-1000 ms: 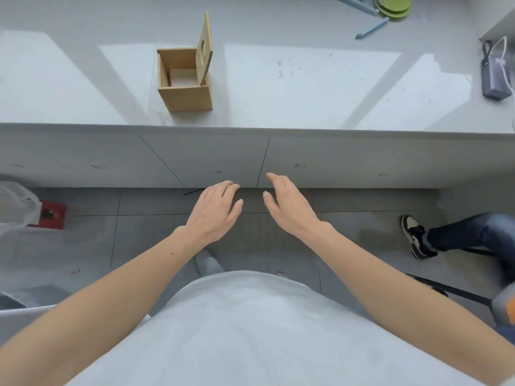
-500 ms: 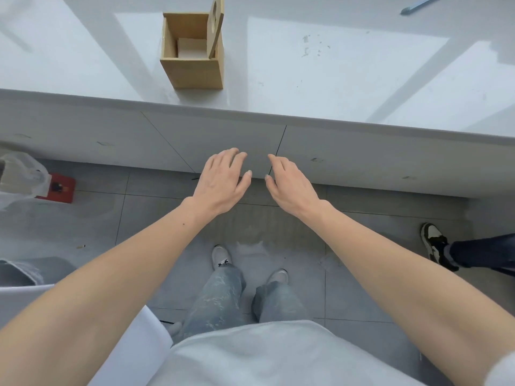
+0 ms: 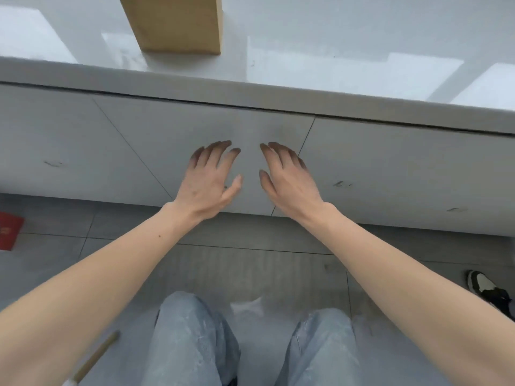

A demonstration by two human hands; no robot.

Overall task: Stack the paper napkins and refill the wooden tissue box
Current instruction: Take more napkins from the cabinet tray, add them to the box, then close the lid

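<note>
The wooden tissue box stands on the white counter near its front edge, cut off by the top of the view; only its front wall shows. Below the counter edge, my left hand and my right hand reach side by side toward a flat white cabinet front. The fingers of both are spread and straight, and neither holds anything. Whether the fingertips touch the panel I cannot tell. No paper napkins are in view.
More cabinet fronts run left and right under the counter. Grey floor tiles lie below, with my jeans-clad legs. A red object sits on the floor at left, another person's shoe at right.
The view has dropped and moved closer to the counter, so the box is now cut off at the top. Both hands have moved forward up to the cabinet front, still empty.
</note>
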